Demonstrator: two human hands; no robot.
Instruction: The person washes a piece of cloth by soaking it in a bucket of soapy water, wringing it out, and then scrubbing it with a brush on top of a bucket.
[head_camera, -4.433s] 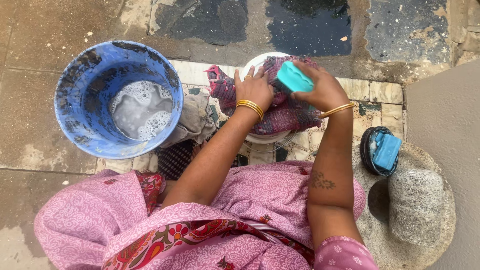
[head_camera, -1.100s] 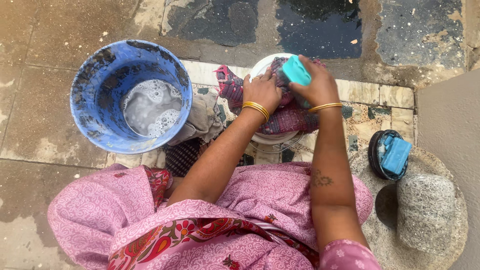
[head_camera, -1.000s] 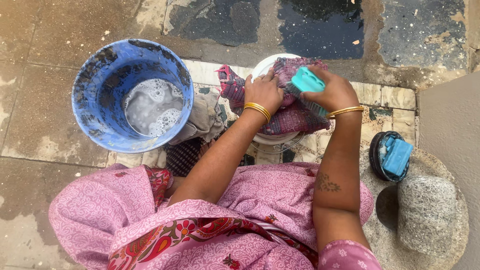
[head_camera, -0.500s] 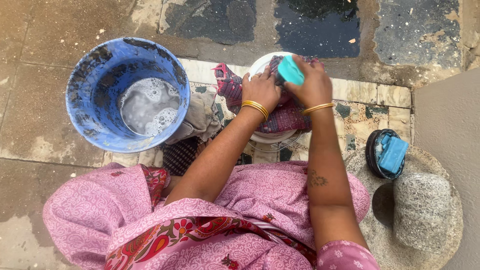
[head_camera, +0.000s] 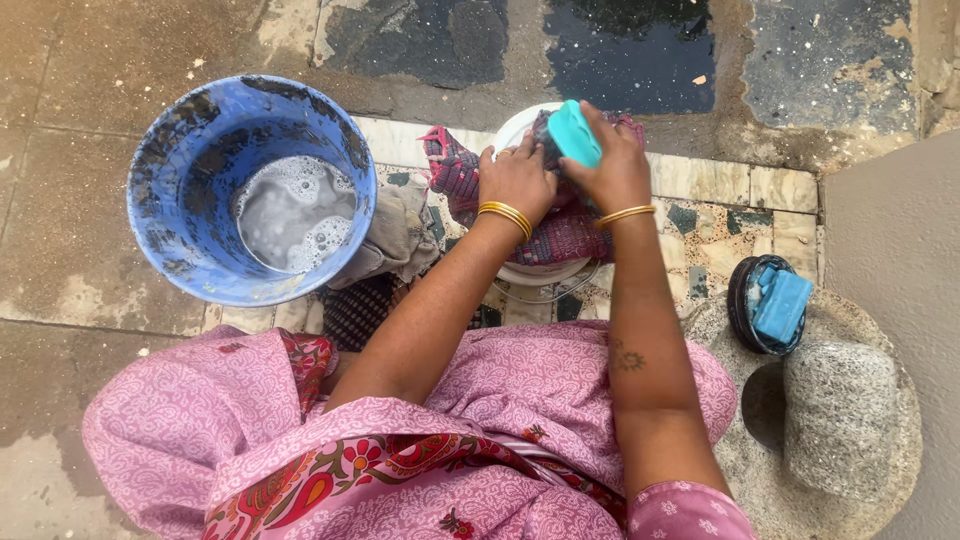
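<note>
Right hand (head_camera: 615, 170) grips teal brush (head_camera: 575, 132) | left hand (head_camera: 517, 180) flat on cloth (head_camera: 560, 235) | wet stone floor (head_camera: 90, 70)

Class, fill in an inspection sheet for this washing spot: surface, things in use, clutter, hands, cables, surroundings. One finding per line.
Surface: wet stone and tile floor, stained.
Things in use: teal brush on a pink woven cloth draped over a white upturned basin.
Clutter: blue bucket with soapy water; grey cloth beside it; blue soap bar in a dark dish.
Hands: right hand grips the brush; left hand presses the cloth.
Cables: nothing seen.
Surroundings: stone grinder; dark puddle.
</note>
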